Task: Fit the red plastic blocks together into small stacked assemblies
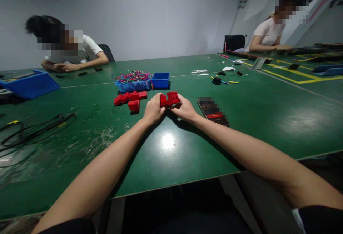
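Both my hands meet over the green table [166, 155] and grip one red plastic block piece [169, 99] between them. My left hand [153, 109] holds its left end and my right hand [184, 109] holds its right end, just above the tabletop. To the left of my hands lie several more red blocks [130, 99], some joined in a row. Behind them stands a blue tray [133, 84] heaped with coloured wires, and next to it a smaller blue bin [160, 79].
A phone [213, 111] lies right of my right hand. Black cables [37, 128] lie at the left, a large blue bin [29, 83] at far left. Small parts [219, 80] are scattered farther back. One person sits at the far left, another at the far right table.
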`<state>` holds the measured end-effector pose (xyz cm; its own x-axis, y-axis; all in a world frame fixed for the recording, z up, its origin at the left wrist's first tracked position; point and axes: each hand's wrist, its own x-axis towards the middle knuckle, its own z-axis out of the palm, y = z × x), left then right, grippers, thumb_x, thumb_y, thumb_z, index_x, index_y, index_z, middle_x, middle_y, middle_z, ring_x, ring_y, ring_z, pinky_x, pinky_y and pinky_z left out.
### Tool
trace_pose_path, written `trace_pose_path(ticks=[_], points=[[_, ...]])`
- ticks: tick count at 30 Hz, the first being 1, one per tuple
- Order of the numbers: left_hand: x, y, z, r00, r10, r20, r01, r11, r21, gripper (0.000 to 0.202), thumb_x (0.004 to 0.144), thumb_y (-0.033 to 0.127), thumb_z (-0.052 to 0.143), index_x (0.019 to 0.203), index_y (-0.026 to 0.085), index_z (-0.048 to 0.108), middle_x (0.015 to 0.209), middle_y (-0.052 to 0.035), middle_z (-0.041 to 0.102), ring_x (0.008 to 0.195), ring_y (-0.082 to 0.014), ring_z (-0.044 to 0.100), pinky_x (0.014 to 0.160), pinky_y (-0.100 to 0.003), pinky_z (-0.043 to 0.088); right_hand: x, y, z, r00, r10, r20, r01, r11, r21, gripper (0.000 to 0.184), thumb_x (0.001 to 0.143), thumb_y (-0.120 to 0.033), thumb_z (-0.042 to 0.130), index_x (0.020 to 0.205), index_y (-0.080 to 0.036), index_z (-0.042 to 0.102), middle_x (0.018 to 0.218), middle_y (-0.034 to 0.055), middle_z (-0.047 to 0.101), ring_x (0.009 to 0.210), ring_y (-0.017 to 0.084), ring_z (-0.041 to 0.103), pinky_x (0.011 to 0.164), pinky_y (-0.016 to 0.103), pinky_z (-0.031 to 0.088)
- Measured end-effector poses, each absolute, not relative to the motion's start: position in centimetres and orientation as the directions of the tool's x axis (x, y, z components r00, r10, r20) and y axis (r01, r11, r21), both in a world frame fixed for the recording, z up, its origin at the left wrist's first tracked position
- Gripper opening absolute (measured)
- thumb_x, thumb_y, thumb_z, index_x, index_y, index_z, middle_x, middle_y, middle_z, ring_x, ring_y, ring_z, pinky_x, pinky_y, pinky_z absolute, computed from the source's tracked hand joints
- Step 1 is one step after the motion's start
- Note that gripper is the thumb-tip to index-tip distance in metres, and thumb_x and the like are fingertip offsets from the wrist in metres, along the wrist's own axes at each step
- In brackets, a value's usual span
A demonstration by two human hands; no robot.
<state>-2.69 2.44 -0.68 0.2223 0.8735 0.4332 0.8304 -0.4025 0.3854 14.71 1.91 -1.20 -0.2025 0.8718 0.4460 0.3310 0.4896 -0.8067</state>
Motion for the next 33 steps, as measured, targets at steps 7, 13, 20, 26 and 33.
trace_pose_path(ticks=[7, 13, 20, 26, 33], points=[[-2.7, 2.2, -0.4, 0.242, 0.896, 0.371, 0.826, -0.391, 0.406, 0.043, 0.082, 0.020, 0.060, 0.124, 0.018, 0.052, 0.122, -0.0138, 0.065, 0.111, -0.0316, 0.063, 0.091, -0.041, 0.049, 14.7, 1.2, -0.7, -0.280, 0.825, 0.490, 0.282, 0.559, -0.780, 0.042, 0.072, -0.018, 0.067, 0.114, -0.021, 0.069, 0.106, 0.0042, 0.062, 0.067, 0.008, 0.061, 0.068, 0.023, 0.054], [-2.7, 1.8, 0.2, 0.254, 0.904, 0.345, 0.818, -0.391, 0.423, 0.038, 0.083, 0.030, 0.063, 0.118, 0.020, 0.052, 0.117, -0.0112, 0.067, 0.104, -0.0303, 0.064, 0.086, -0.039, 0.049, 14.6, 1.2, -0.7, -0.286, 0.814, 0.506, 0.317, 0.579, -0.751, 0.037, 0.074, -0.016, 0.069, 0.110, -0.021, 0.073, 0.099, 0.0024, 0.058, 0.065, 0.006, 0.057, 0.068, 0.023, 0.055], [-2.7, 1.7, 0.0, 0.227, 0.888, 0.401, 0.799, -0.405, 0.445, 0.043, 0.085, 0.035, 0.062, 0.122, 0.019, 0.045, 0.121, -0.0121, 0.064, 0.109, -0.0288, 0.063, 0.091, -0.040, 0.048, 15.0, 1.0, -0.7, -0.374, 0.737, 0.562, 0.322, 0.672, -0.667, 0.038, 0.074, -0.019, 0.071, 0.112, -0.022, 0.072, 0.111, 0.0055, 0.057, 0.069, 0.008, 0.059, 0.071, 0.026, 0.057], [-2.3, 1.3, 0.9, 0.158, 0.922, 0.353, 0.841, -0.313, 0.441, 0.042, 0.087, 0.032, 0.060, 0.124, 0.020, 0.044, 0.123, -0.0114, 0.065, 0.111, -0.0290, 0.063, 0.091, -0.039, 0.047, 14.7, 0.8, -0.6, -0.430, 0.600, 0.675, 0.302, 0.800, -0.519, 0.053, 0.070, -0.043, 0.083, 0.115, -0.019, 0.067, 0.118, 0.0113, 0.060, 0.094, 0.020, 0.064, 0.085, 0.036, 0.058], [-2.3, 1.3, 0.7, 0.098, 0.908, 0.407, 0.872, -0.276, 0.404, 0.047, 0.082, 0.024, 0.066, 0.124, 0.019, 0.045, 0.123, -0.0125, 0.063, 0.113, -0.0290, 0.062, 0.091, -0.038, 0.048, 14.4, 0.7, -0.7, -0.401, 0.592, 0.699, 0.351, 0.804, -0.479, 0.048, 0.075, -0.039, 0.077, 0.116, -0.018, 0.063, 0.116, 0.0118, 0.060, 0.103, 0.023, 0.063, 0.089, 0.037, 0.056]])
